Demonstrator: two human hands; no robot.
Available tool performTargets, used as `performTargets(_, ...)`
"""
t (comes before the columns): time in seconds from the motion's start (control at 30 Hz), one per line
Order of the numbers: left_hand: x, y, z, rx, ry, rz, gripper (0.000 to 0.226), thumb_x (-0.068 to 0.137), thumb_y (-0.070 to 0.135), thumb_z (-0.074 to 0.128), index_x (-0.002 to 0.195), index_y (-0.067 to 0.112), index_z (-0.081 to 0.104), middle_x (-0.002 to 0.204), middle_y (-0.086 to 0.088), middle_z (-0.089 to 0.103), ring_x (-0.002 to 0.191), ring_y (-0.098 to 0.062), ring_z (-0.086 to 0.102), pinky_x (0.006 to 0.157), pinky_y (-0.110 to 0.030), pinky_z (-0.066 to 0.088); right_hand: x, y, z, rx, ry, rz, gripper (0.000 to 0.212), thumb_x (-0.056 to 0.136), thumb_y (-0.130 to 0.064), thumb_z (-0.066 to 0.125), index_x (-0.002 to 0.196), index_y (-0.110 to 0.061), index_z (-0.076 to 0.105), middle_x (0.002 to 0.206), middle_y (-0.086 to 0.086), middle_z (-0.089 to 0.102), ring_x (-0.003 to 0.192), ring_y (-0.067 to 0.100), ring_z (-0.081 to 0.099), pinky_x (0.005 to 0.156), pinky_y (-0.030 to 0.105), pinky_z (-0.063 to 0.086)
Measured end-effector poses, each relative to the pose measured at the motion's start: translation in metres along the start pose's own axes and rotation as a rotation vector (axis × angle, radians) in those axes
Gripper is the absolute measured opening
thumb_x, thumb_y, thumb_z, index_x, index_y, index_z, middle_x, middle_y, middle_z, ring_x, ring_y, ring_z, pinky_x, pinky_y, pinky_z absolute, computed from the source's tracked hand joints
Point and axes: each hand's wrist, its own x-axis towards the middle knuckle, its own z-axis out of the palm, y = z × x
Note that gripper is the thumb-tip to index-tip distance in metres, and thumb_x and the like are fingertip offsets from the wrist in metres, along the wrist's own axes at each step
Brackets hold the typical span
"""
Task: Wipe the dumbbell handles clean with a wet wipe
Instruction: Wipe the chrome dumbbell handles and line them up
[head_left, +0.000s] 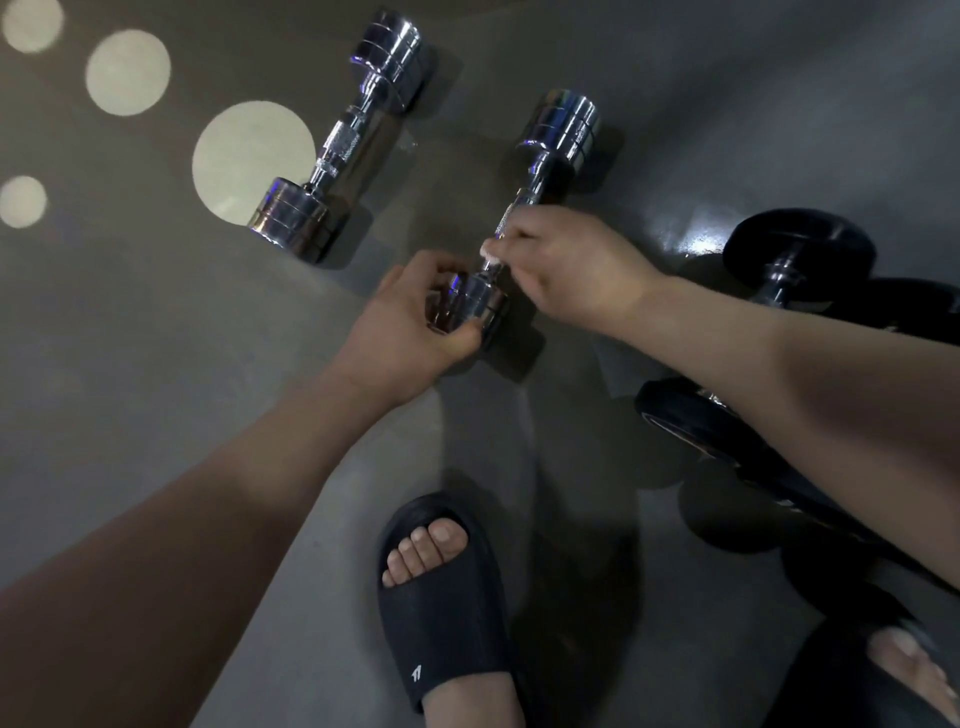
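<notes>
right hand covers most of the near chrome dumbbell handle, grip closed on a wet wipe of which only a white sliver shows. left hand grip cups the near end weight. 2nd chrome dumbbell lies apart, untouched. black dumbbells partly behind the forearm. dim grey floor, pale light spots.

A smooth grey floor fills the view, dim and slightly glossy, with round pale light spots toward ten o'clock.
</notes>
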Motion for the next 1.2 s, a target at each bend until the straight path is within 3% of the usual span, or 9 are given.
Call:
performTargets(0.17, 0.001, 0.003, -0.003, 0.029, -0.011, -0.023, 0.043, 0.078, 0.029, 0.078, 0.114, 0.038, 0.056, 0.115, 0.008, 0.059, 0.077, 0.015, 0.056, 0.072, -0.007, 0.043, 0.014, 0.015, -0.004, 0.000, 0.165, 0.341, 0.027, 0.092, -0.016, 0.052, 0.107, -0.006, 0.073, 0.099, 0.018, 0.063, 0.083, 0.039, 0.064, 0.073, 0.044, 0.056)
performTargets(0.33, 0.002, 0.009, -0.003, 0.049, 0.000, -0.038, 0.042, 0.069, 0.042, 0.068, 0.108, 0.036, 0.054, 0.112, 0.006, 0.061, 0.083, 0.003, 0.060, 0.079, -0.022, 0.050, -0.010, -0.014, 0.008, 0.113, -0.007, 0.089, 0.021, 0.093, -0.011, 0.053, 0.106, -0.010, 0.069, 0.100, 0.012, 0.062, 0.088, 0.034, 0.063, 0.072, 0.041, 0.053)
performTargets(0.43, 0.001, 0.011, -0.003, 0.083, 0.005, -0.036, 0.045, 0.070, 0.046, 0.065, 0.111, 0.032, 0.055, 0.112, 0.006, 0.061, 0.088, -0.006, 0.061, 0.080, -0.026, 0.051, -0.003, -0.003, 0.008, 0.156, 0.104, 0.212, 0.023, 0.092, -0.012, 0.054, 0.108, -0.011, 0.071, 0.106, 0.013, 0.061, 0.092, 0.032, 0.062, 0.077, 0.039, 0.052)
performTargets(0.6, 0.001, 0.011, -0.003, 0.118, -0.004, -0.015, 0.047, 0.068, 0.049, 0.065, 0.111, 0.034, 0.054, 0.110, 0.005, 0.060, 0.091, -0.010, 0.061, 0.083, -0.030, 0.052, 0.003, -0.001, 0.016, 0.298, 0.350, 0.494, 0.017, 0.093, -0.011, 0.059, 0.104, -0.011, 0.072, 0.108, 0.008, 0.050, 0.088, 0.009, 0.052, 0.084, 0.007, 0.039)
performTargets(0.8, 0.006, 0.007, 0.000, 0.153, 0.044, 0.015, 0.041, 0.077, 0.042, 0.078, 0.110, 0.028, 0.057, 0.105, 0.004, 0.060, 0.093, -0.009, 0.059, 0.084, -0.026, 0.049, -0.005, -0.022, 0.028, 0.355, 0.367, 0.450, 0.012, 0.089, -0.003, 0.065, 0.097, -0.005, 0.074, 0.098, 0.013, 0.058, 0.084, 0.008, 0.054, 0.083, 0.005, 0.038)
performTargets(0.97, 0.008, 0.008, 0.002, 0.141, 0.078, 0.005, 0.039, 0.076, 0.039, 0.079, 0.106, 0.027, 0.057, 0.103, 0.006, 0.062, 0.089, -0.008, 0.061, 0.078, -0.025, 0.049, 0.013, -0.003, 0.019, 0.371, 0.435, 0.553, 0.014, 0.094, -0.013, 0.063, 0.095, -0.006, 0.074, 0.096, 0.006, 0.056, 0.077, 0.009, 0.055, 0.079, 0.008, 0.040)
performTargets(1.03, 0.008, 0.007, 0.003, 0.147, 0.085, 0.007, 0.038, 0.075, 0.038, 0.079, 0.104, 0.027, 0.056, 0.102, 0.005, 0.062, 0.087, -0.008, 0.061, 0.077, -0.026, 0.049, 0.012, -0.008, 0.024, 0.324, 0.451, 0.557, 0.013, 0.095, -0.012, 0.063, 0.095, -0.005, 0.074, 0.096, 0.008, 0.055, 0.077, 0.015, 0.056, 0.078, 0.016, 0.047)
performTargets(1.1, 0.009, 0.007, 0.004, 0.134, 0.086, 0.016, 0.037, 0.074, 0.037, 0.079, 0.101, 0.028, 0.055, 0.102, 0.004, 0.062, 0.086, -0.008, 0.061, 0.077, -0.025, 0.050, 0.003, -0.021, 0.031, 0.280, 0.405, 0.429, 0.008, 0.092, -0.005, 0.065, 0.093, -0.004, 0.072, 0.094, 0.015, 0.056, 0.077, 0.025, 0.060, 0.076, 0.032, 0.053)
performTargets(1.2, 0.008, 0.008, 0.005, 0.114, 0.086, 0.009, 0.037, 0.073, 0.036, 0.079, 0.099, 0.028, 0.054, 0.101, 0.003, 0.061, 0.086, -0.006, 0.060, 0.075, -0.021, 0.048, -0.006, -0.022, 0.031, 0.294, 0.296, 0.272, 0.007, 0.090, 0.000, 0.066, 0.093, -0.002, 0.073, 0.091, 0.016, 0.057, 0.075, 0.027, 0.060, 0.069, 0.040, 0.053)
